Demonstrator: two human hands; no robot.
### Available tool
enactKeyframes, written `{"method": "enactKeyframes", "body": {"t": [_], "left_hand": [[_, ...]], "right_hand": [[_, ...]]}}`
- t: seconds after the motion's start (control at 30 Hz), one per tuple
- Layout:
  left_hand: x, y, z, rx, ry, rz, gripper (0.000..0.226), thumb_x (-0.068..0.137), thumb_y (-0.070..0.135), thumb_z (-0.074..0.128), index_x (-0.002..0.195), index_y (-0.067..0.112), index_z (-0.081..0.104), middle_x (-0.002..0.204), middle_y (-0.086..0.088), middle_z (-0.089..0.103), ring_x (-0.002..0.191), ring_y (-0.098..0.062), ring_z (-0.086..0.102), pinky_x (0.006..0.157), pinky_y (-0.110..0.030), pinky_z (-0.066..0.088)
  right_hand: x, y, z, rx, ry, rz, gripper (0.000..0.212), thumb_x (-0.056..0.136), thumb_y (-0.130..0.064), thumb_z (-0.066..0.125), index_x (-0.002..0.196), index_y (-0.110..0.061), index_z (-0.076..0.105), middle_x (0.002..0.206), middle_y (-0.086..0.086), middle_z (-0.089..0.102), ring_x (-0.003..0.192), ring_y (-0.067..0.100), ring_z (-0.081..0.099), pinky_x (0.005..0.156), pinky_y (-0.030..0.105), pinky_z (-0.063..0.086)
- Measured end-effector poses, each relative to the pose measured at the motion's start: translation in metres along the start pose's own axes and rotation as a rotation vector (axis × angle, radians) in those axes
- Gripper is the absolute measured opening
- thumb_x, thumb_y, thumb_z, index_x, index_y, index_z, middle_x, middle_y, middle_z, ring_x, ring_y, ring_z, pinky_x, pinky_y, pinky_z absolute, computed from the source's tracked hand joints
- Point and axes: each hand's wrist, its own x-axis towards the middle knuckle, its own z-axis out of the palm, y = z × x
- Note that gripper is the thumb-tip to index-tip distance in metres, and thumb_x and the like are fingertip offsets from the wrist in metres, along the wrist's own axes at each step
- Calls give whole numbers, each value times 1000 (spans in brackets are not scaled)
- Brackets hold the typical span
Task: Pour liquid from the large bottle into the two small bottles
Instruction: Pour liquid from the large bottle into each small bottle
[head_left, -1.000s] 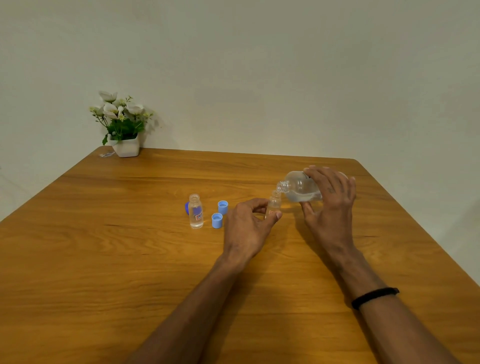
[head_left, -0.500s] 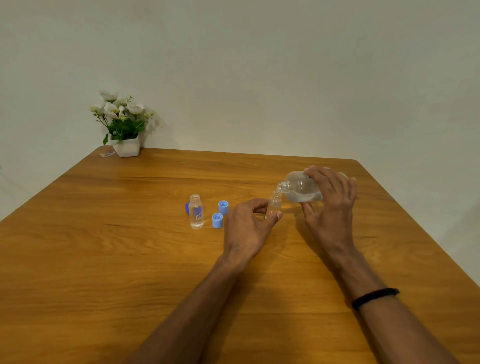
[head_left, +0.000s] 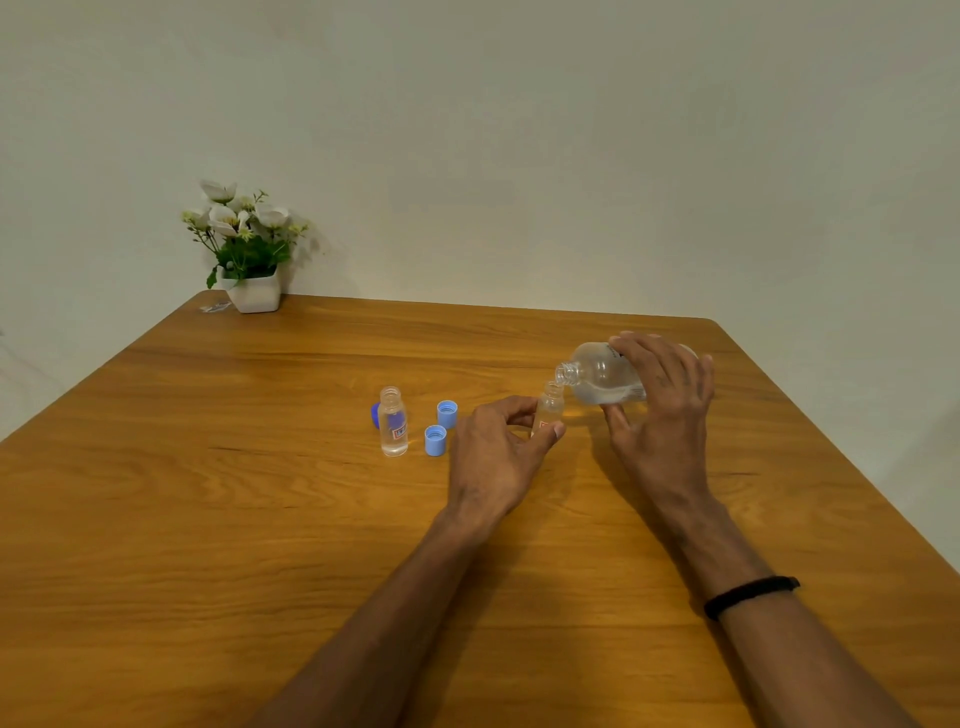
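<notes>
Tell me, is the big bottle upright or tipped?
Tipped. The right hand holds the big bottle almost sideways, its open neck over the small bottle.

Head view, single — worn at the person's head, facing forward and down across the worktop (head_left: 260, 519) toward the wall (head_left: 519, 130) at 12 o'clock; forearms enter from 6 o'clock, close.
</notes>
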Motion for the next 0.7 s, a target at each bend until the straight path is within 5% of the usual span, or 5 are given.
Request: {"method": "enactKeyframes", "body": {"t": [0.7], "left_hand": [[0,1,1,-10,-12,-7,32,88,44,80,118,31,78,100,16,78,63,5,69,64,-17,52]], "right_hand": [[0,-1,-1,3,10,-6,78,74,-2,87,145,-20,59,147,1,58,145,21,41,124,69,19]]}}
